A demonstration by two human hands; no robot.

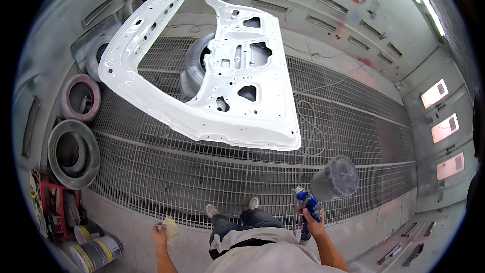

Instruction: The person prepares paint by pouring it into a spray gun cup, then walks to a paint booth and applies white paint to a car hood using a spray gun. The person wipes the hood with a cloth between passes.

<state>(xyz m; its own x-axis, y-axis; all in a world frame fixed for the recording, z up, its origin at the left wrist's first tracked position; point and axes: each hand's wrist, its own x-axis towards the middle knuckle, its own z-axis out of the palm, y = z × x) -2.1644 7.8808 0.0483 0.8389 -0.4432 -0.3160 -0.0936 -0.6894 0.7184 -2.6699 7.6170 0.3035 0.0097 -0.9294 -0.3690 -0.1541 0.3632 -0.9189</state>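
My left hand (158,232), low left of centre, holds a crumpled cream cloth or sheet (171,227) between closed fingers. My right hand (315,224), low right, grips a blue spray gun (310,203) with a large translucent grey cup (334,176) on it and a hose (305,233) running down from it. Ahead of me lies a white vehicle door or tailgate panel (260,111), glossy, with a big window opening and several cut-outs. It is raised over the floor grating, with a grey tyre (189,76) seen partly behind it.
Tyres (75,139) line the left wall. A red rack (53,207) and metal cans (96,253) stand at lower left. A loose hose (316,126) lies on the grated floor (126,162). Walls with slots and small windows (444,129) surround the space. My feet (212,210) are at the grating's near part.
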